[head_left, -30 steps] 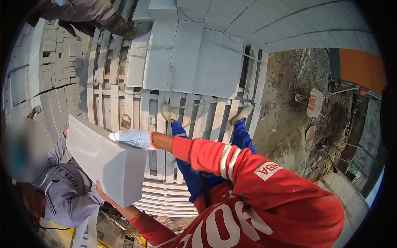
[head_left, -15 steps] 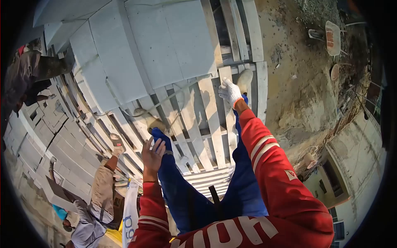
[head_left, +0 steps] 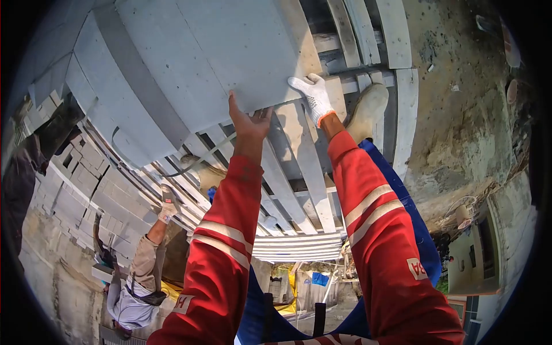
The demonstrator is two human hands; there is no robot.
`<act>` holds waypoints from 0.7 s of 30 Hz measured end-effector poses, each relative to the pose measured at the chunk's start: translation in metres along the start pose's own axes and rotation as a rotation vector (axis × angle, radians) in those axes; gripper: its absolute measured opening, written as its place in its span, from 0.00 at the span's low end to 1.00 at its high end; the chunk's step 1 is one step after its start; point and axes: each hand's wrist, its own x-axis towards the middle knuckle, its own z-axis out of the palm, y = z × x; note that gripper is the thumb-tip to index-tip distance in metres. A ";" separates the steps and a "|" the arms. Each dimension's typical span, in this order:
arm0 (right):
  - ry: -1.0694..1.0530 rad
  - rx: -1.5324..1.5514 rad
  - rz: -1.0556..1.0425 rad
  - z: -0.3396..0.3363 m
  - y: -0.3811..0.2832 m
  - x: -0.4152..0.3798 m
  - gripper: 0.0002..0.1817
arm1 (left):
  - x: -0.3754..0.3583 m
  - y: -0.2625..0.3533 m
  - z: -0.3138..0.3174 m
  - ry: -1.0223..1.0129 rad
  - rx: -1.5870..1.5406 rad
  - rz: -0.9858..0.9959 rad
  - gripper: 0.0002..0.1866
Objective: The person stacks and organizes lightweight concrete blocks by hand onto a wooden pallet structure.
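Observation:
My left hand (head_left: 250,125) is bare. Its thumb is spread away from the other fingers, and it reaches the near edge of a large flat grey block (head_left: 247,54). Some of its fingertips are hard to make out at that edge. On my right hand (head_left: 313,96) is a white knitted glove with an orange cuff. That hand lies at the block's near right corner, thumb apart and fingers stretched out. The block rests on wooden pallet slats (head_left: 302,144), beside more grey blocks (head_left: 123,86) to the left.
My shoe (head_left: 369,109) stands on the slats at the right. A loose strap (head_left: 201,158) curves over the pallet on the left. Lower down, a person (head_left: 135,299) works near stacked grey blocks (head_left: 69,187). Bare ground (head_left: 443,115) lies well below on the right.
Both hands have moved forward to the block's near edge. The left came up from beside my knee, the right from a slat near my shoe. My view has shifted closer to the block.

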 end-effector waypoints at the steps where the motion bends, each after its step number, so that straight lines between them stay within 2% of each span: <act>1: -0.012 -0.001 0.016 -0.004 0.009 0.009 0.58 | 0.002 -0.002 0.003 0.009 -0.002 -0.001 0.50; 2: 0.032 -0.026 -0.014 -0.001 0.002 0.005 0.56 | 0.002 -0.004 0.006 -0.008 -0.009 0.013 0.50; 5: -0.059 0.005 -0.018 -0.004 -0.016 -0.024 0.51 | -0.017 0.004 -0.018 0.027 -0.002 0.009 0.52; 7: -0.136 -0.031 -0.073 -0.004 -0.035 -0.051 0.46 | -0.032 0.019 -0.035 -0.004 -0.113 -0.145 0.52; 8: -0.174 0.017 -0.058 0.003 -0.057 -0.076 0.42 | -0.039 0.027 -0.042 -0.026 -0.134 -0.141 0.52; 10: -0.177 -0.035 -0.028 0.012 -0.082 -0.108 0.37 | -0.049 0.053 -0.053 -0.192 0.333 0.057 0.51; 11: -0.173 -0.161 0.067 0.012 -0.097 -0.122 0.35 | -0.045 0.071 -0.056 -0.213 0.309 0.073 0.51; 12: -0.161 -0.287 0.162 0.013 -0.110 -0.134 0.33 | -0.041 0.088 -0.058 -0.376 0.295 0.031 0.49; 13: -0.160 -0.308 0.136 0.018 -0.118 -0.143 0.35 | -0.040 0.100 -0.056 -0.538 0.285 -0.011 0.46; 14: -0.166 -0.323 0.114 0.025 -0.134 -0.157 0.35 | -0.047 0.112 -0.037 -0.555 0.268 0.002 0.46; 16: -0.240 -0.321 0.101 0.037 -0.166 -0.181 0.36 | -0.056 0.149 0.008 -0.424 0.427 0.058 0.40; 17: -0.292 -0.376 0.154 0.036 -0.170 -0.174 0.36 | -0.066 0.160 0.025 -0.433 0.406 0.075 0.40; 18: -0.304 -0.395 0.139 0.045 -0.178 -0.168 0.36 | -0.077 0.165 0.043 -0.406 0.517 0.079 0.39; 19: -0.297 -0.144 0.076 0.058 -0.188 -0.156 0.35 | -0.083 0.165 0.054 -0.372 0.629 0.082 0.37; 20: -0.289 0.111 0.015 0.073 -0.198 -0.141 0.35 | -0.083 0.161 0.060 -0.376 0.613 0.095 0.37; 21: -0.339 0.049 -0.036 0.086 -0.213 -0.112 0.35 | -0.082 0.156 0.065 -0.427 0.586 0.111 0.35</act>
